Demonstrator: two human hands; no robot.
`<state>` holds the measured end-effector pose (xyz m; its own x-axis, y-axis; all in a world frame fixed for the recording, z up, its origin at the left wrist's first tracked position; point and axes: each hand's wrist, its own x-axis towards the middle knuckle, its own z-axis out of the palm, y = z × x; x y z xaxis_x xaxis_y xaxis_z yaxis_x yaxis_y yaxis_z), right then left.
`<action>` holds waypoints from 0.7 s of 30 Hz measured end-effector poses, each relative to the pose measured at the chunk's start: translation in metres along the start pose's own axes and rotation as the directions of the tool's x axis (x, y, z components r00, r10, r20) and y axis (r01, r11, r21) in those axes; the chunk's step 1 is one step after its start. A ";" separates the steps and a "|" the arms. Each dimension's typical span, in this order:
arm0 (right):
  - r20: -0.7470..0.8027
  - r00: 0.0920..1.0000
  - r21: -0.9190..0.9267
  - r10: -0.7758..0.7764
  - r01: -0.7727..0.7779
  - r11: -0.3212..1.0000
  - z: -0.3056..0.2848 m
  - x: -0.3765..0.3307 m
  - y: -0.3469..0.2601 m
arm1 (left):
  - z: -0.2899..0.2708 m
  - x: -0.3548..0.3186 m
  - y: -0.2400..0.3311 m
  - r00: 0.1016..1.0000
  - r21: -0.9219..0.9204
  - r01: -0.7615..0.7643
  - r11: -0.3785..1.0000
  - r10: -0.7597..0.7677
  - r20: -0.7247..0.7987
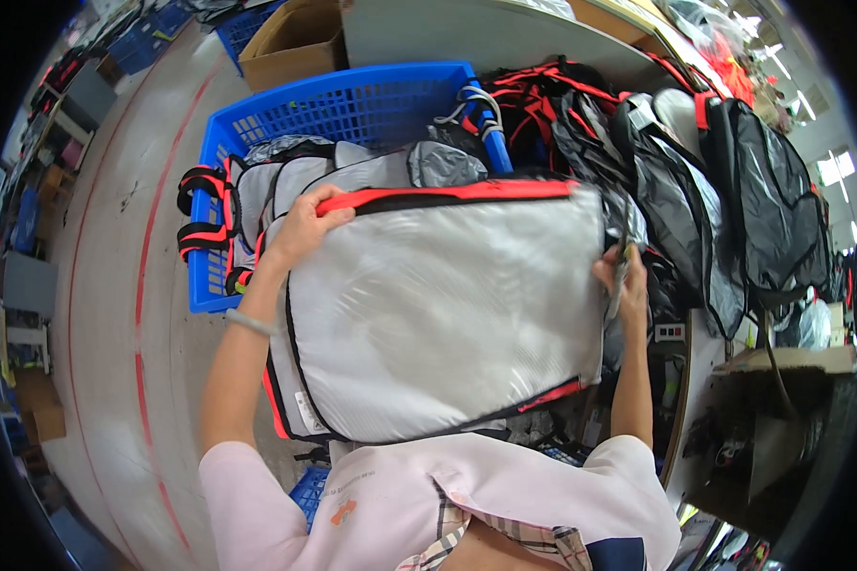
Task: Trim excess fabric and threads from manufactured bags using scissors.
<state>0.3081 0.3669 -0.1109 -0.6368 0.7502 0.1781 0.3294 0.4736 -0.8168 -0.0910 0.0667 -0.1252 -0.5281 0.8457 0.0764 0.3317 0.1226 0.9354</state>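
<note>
A large silver-grey bag piece (pixel 448 305) with black binding and a red strip along its far edge is spread out in front of my body. My left hand (pixel 309 226) is closed on its far left corner, thumb over the red strip. At the right edge, my right hand (pixel 627 271) is closed around a slim grey metal tool (pixel 616 290) that looks like scissors or snips, held against the bag piece. Whether those fingers also pinch the fabric is hard to see. A white label (pixel 307 412) shows at the near left corner.
Beyond the bag piece stands a blue plastic basket (pixel 343 95) holding more silver-grey bags. Black and grey bags with red trim (pixel 771 200) are piled at the right. A cardboard box (pixel 295 48) sits behind the basket. Red lines mark the floor (pixel 114 285) at the left.
</note>
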 end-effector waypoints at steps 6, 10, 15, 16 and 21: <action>0.030 0.916 0.296 0.401 -0.391 0.871 0.008 -0.088 0.015 | 0.002 0.025 -0.073 0.977 0.439 0.187 0.879 -0.120 -0.175; 0.002 0.943 0.634 0.332 -0.258 0.729 0.004 -0.074 -0.038 | 0.040 0.003 0.023 0.906 0.616 -0.056 0.786 0.299 -0.299; 0.022 0.967 0.616 0.252 -0.211 0.759 0.025 -0.020 -0.105 | 0.099 -0.117 0.117 0.873 0.444 -0.485 0.754 0.442 0.205; 0.054 0.984 0.669 0.170 -0.163 0.725 0.032 -0.014 -0.115 | 0.104 -0.131 0.119 0.852 0.432 -0.522 0.735 0.474 0.223; 0.008 0.999 0.719 0.040 -0.034 0.694 0.055 -0.015 -0.145 | 0.111 -0.150 0.101 0.876 0.544 -0.340 0.767 0.469 -0.114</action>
<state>0.2315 0.2612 -0.0256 -0.6286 0.7649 0.1409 -0.2510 -0.0280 -0.9676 0.1080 0.0100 -0.0804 -0.3963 0.7390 0.5448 0.8592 0.0893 0.5038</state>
